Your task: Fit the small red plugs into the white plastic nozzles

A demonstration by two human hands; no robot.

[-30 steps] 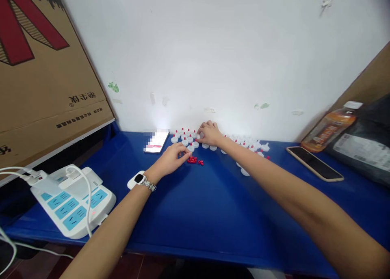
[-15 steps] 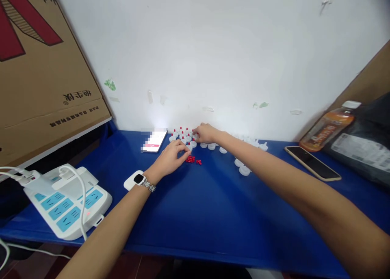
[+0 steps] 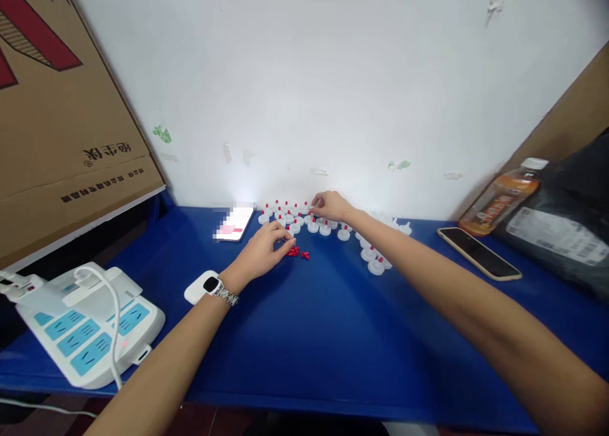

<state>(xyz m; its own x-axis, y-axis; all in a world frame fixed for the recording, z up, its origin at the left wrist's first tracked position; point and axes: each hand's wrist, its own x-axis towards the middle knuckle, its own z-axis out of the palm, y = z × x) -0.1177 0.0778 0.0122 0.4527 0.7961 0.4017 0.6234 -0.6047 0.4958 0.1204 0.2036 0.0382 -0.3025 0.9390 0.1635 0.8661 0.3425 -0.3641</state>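
My left hand [image 3: 263,251] hovers low over the table, thumb and fingers drawn together beside a small pile of red tip caps [image 3: 294,252]. Whatever is between those fingertips is too small to make out. Farther back, my right hand [image 3: 332,205] pinches at the rear of a group of white spout lids [image 3: 325,230], close to their red tips. Its fingers hide what they grip. Many of these round lids stand upright with red tips on top. Two red-tipped lids [image 3: 375,266] stand near my right forearm, which hides part of the group.
A lit phone [image 3: 235,223] and a white case [image 3: 198,288] lie at left, near a power strip [image 3: 90,341] with cables. On the right are a dark phone [image 3: 479,253], an orange drink bottle [image 3: 499,198] and a black parcel [image 3: 566,226]. A wall backs the blue table [image 3: 304,334].
The view has shifted slightly. Red tips now show on several right-hand lids that looked plain white before. My right hand stays at the back of the group; my left remains by the red pile.
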